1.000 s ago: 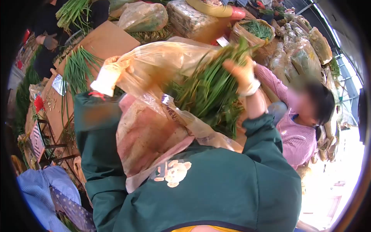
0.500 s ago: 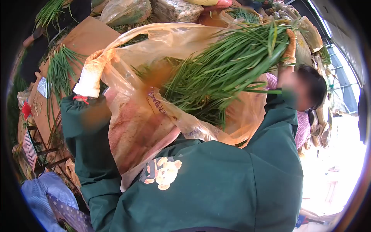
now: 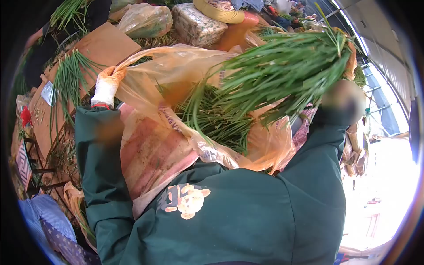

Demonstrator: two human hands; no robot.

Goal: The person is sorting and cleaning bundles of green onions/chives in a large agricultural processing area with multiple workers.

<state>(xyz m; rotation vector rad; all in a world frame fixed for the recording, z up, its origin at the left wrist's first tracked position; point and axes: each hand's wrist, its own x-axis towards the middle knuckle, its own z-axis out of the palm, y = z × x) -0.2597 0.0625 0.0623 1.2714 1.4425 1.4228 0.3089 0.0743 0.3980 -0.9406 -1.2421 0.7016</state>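
My left hand [image 3: 110, 79], in an orange-and-white glove, is closed on the rim of a clear plastic bag [image 3: 181, 59] and pulls it out to the left. At the upper right, my right hand [image 3: 351, 61], also gloved, grips one end of a large bunch of garlic chives [image 3: 282, 73]. Their long green leaves hang leftward over the bag's mouth. More garlic chives [image 3: 221, 123] lie inside the bag. The fingers of my right hand are mostly hidden behind the leaves. A stained pink striped cloth [image 3: 154, 150] lies below the bag, against my green smock [image 3: 247, 207].
A brown board [image 3: 106, 44] stands at the left, with another bunch of chives [image 3: 73, 77] over it. Behind are a filled plastic bag [image 3: 148, 20] and a wrapped bale [image 3: 198, 26]. A person in dark clothes [image 3: 37, 66] is at the left edge; a checked sleeve [image 3: 304, 126] shows right.
My right hand has moved right with the bunch, whose leaves have lifted and spread, uncovering more of the chives inside the bag. My left hand keeps its hold on the rim.
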